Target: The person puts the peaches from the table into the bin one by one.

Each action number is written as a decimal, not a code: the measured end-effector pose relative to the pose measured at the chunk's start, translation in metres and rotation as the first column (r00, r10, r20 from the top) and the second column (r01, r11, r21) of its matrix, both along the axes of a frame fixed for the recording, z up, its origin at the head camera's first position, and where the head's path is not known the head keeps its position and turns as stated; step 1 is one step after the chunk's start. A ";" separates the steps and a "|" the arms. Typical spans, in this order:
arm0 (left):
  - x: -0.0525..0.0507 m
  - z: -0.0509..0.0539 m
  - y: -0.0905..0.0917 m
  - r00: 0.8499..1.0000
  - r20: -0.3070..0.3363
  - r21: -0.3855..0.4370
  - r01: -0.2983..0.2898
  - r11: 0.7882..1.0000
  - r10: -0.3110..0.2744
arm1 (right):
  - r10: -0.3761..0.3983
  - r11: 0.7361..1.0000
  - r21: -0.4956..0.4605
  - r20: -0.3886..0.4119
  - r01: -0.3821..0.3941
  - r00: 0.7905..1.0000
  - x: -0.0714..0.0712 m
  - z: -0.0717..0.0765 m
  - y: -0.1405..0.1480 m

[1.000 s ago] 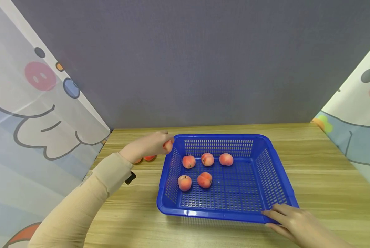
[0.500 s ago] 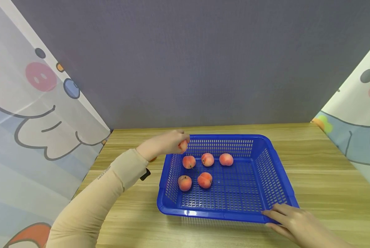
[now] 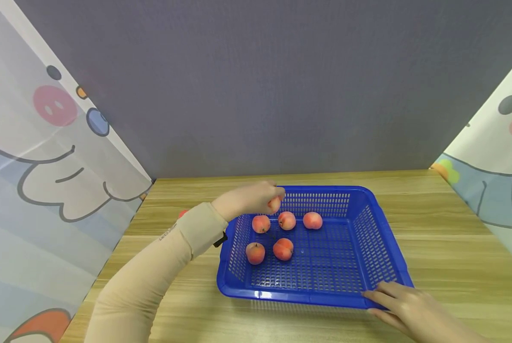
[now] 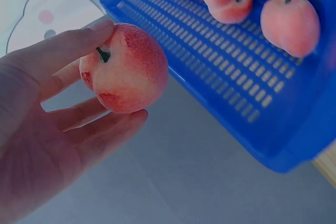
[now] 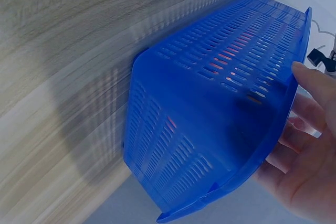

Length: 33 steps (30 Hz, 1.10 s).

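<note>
At the near right corner of the blue basket (image 3: 223, 267), your right hand (image 3: 410, 305) is clamped on the rim (image 3: 324, 299); five peaches (image 3: 283, 249) lie inside; above the basket's far left part, your left hand (image 3: 251, 196) is clamped on another peach (image 3: 275, 205).

"What stood beyond the tabletop (image 3: 436, 238)?"
"A plain dark-grey wall (image 3: 281, 85)."
"And beside the tabletop?"
"Pale, cartoon-printed sheets (image 3: 33, 228) rose left and right of its wood-grained surface."
</note>
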<state>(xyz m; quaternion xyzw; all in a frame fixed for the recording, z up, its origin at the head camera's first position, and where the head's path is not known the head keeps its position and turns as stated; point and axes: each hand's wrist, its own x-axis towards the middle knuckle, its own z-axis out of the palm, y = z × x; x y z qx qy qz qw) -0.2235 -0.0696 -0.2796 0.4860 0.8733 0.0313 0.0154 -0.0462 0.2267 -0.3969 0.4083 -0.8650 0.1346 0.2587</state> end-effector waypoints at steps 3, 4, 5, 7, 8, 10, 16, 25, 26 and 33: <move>0.002 -0.001 0.009 1.000 -0.014 -0.016 0.015 1.000 -0.015 | 0.003 1.000 -0.002 -0.006 -0.003 1.000 0.000 0.000 0.000; 0.003 -0.001 0.012 1.000 -0.015 -0.024 0.019 1.000 -0.020 | 0.005 1.000 -0.002 -0.005 -0.005 1.000 0.000 0.000 0.000; 0.003 -0.001 0.015 1.000 -0.017 -0.029 0.026 0.999 -0.026 | 0.006 1.000 -0.002 -0.003 -0.006 1.000 -0.001 0.000 0.000; 0.004 -0.002 0.021 0.999 -0.019 -0.045 0.033 0.998 -0.034 | 0.007 1.000 -0.002 -0.003 -0.007 1.000 -0.001 0.000 0.000; 0.005 -0.002 0.023 0.999 -0.016 -0.054 0.033 0.998 -0.034 | 0.006 1.000 0.000 0.000 -0.006 1.000 -0.001 0.000 0.000; 0.005 -0.003 0.028 1.000 0.004 -0.078 0.028 0.997 -0.028 | 0.008 1.000 0.001 0.001 -0.008 1.000 -0.001 0.000 0.000; 0.007 -0.007 0.042 0.996 0.088 -0.148 -0.009 0.989 0.022 | -0.018 0.999 0.030 0.014 0.017 1.000 0.001 0.001 0.001; 0.010 -0.019 0.059 0.987 0.152 -0.189 -0.020 0.982 0.049 | -0.055 0.996 0.068 0.067 0.050 0.996 0.002 0.002 0.001; 0.010 -0.020 0.061 0.987 0.154 -0.190 -0.018 0.982 0.048 | -0.055 0.997 0.064 0.063 0.051 0.996 0.002 0.002 0.001; 0.014 -0.027 0.074 0.996 0.081 -0.206 0.050 0.977 -0.034 | -0.030 0.999 0.032 0.044 0.029 0.999 0.001 0.003 0.000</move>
